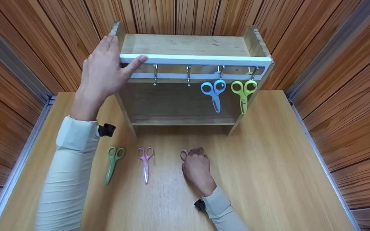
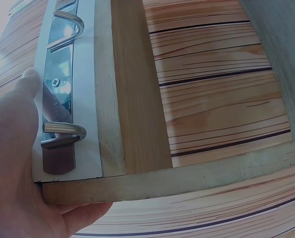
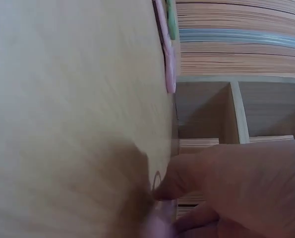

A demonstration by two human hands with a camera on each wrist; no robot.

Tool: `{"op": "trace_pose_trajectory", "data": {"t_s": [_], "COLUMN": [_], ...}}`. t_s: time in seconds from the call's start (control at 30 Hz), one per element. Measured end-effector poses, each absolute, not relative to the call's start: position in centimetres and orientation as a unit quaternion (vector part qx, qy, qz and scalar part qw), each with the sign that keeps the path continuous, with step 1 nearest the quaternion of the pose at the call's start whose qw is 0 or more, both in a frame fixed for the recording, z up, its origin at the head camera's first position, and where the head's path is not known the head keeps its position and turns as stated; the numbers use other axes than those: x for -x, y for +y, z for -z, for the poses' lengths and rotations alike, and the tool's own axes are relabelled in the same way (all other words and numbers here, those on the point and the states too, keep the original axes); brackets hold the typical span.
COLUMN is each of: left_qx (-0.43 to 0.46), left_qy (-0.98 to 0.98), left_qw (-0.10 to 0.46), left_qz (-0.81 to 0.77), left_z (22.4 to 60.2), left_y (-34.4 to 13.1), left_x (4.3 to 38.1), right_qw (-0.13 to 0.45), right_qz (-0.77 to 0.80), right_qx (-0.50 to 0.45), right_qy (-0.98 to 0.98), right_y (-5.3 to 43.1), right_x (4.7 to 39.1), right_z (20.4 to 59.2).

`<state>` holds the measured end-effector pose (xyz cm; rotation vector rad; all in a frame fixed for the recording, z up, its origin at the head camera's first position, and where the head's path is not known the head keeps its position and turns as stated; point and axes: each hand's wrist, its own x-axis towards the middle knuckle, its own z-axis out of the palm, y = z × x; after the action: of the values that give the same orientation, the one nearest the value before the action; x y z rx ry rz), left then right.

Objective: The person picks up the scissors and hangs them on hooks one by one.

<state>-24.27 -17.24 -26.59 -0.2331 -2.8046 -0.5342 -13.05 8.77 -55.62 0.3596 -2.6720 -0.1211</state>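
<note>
My left hand (image 1: 103,69) grips the upper left corner of a wooden shelf (image 1: 185,45). Its thumb lies over the white front rail (image 1: 204,60), while the fingers reach round the side board. Over the tabletop, my right hand (image 1: 199,168) pinches a pair of pink scissors by the handle (image 1: 183,155); the hand hides most of them. To its left lie other pink scissors (image 1: 145,163) and green scissors (image 1: 111,165), handles toward the shelf. Blue scissors (image 1: 215,94) and yellow-green scissors (image 1: 243,96) hang from metal hooks on the rail.
Two metal hooks (image 1: 155,75) at the rail's left carry nothing. The shelf stands at the back of the wooden table (image 1: 278,166). Wood-panelled walls (image 1: 348,96) with metal edging enclose the table at the back and sides.
</note>
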Motion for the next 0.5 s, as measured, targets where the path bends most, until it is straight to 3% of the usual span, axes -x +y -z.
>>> {"op": "trace_pose_trajectory", "data": {"t_s": [0.2,0.5], "left_qx": [0.081,0.074], "left_qy": [-0.970,-0.970], "left_qw": [0.140,0.136], "left_qz": [0.183,0.186], "left_z": [26.6,26.6], "left_y": [-17.1,-17.3], "left_x": [24.3,24.2], "right_qw": [0.159,-0.045], "right_qz": [-0.042,-0.315], "right_qx": [-0.132,-0.089], "right_qy": [-0.977,-0.944], "right_y": [9.7,11.6], "right_x": [13.4,14.2], "right_z": [55.3,52.8]}}
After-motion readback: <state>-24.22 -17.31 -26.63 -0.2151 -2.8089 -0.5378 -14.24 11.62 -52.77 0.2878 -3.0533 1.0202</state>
